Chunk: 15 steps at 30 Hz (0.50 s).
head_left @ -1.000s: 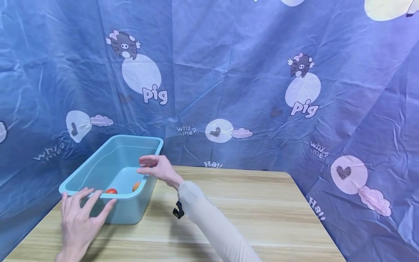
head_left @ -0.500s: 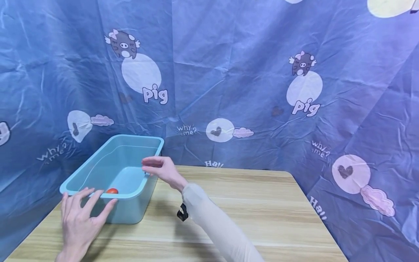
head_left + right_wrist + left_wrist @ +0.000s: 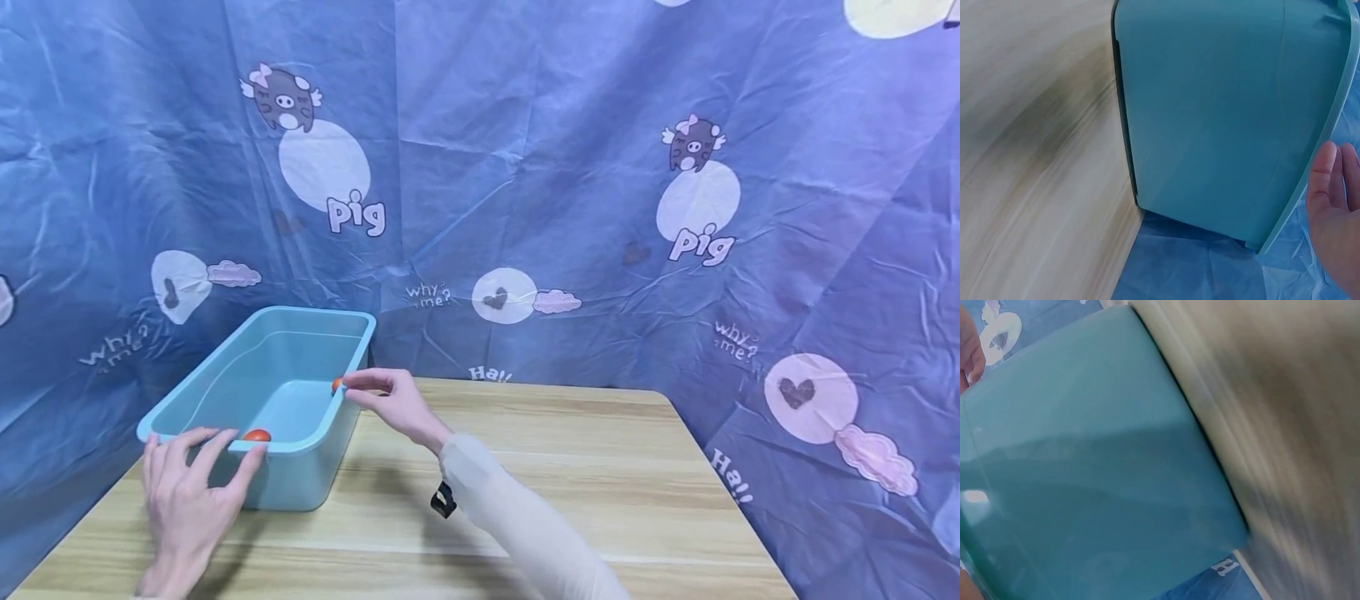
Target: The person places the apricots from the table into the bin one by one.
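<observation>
A light-blue plastic bin (image 3: pixel 292 483) stands at the left of the table. My left hand (image 3: pixel 187 500) rests its fingertips on the bin's near rim, thumb spread apart from the fingers. Just inside that rim, a round orange-red thing (image 3: pixel 257 436) shows its top; the wall hides the rest. My right hand (image 3: pixel 397 404) is at the right rim, fingers nearly straight and fingertips at the edge. A small orange thing (image 3: pixel 337 385) peeks out beside those fingertips on the inner side, mostly hidden. In the right wrist view, nothing shows between the fingers (image 3: pixel 1321 178).
Wood-grain table (image 3: pixel 555 492) extends to the right of the bin. A blue cloth (image 3: pixel 465 167) printed with pigs and balloons hangs behind and on both sides. The bin's far end lies close to the cloth.
My right hand has drawn slightly right and down along the rim. The orange thing, first low by the right wall, went out of sight and now shows farther back. My left hand stays at the rim.
</observation>
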Each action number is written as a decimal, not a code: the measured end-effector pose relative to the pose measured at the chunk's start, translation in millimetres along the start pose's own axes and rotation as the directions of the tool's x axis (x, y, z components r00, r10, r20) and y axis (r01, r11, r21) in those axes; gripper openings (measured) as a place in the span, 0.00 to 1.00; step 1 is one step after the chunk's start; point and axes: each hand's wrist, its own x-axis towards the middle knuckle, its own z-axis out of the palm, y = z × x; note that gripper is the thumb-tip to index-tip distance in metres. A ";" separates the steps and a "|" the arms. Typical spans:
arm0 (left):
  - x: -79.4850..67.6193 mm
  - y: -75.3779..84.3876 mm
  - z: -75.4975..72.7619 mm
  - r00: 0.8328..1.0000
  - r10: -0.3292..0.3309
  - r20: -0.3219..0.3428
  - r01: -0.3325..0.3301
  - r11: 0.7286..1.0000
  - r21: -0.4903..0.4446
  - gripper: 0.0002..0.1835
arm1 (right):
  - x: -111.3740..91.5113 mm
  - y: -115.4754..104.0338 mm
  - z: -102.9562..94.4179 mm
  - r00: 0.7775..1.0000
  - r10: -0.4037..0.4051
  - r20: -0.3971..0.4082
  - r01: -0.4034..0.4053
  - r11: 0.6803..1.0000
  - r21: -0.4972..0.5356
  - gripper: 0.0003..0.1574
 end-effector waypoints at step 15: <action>9.5 50.2 33.1 0.993 -0.017 0.120 0.020 1.000 -0.022 0.25 | -28.9 34.6 -41.9 0.993 0.055 -0.107 -0.079 0.967 -0.241 0.16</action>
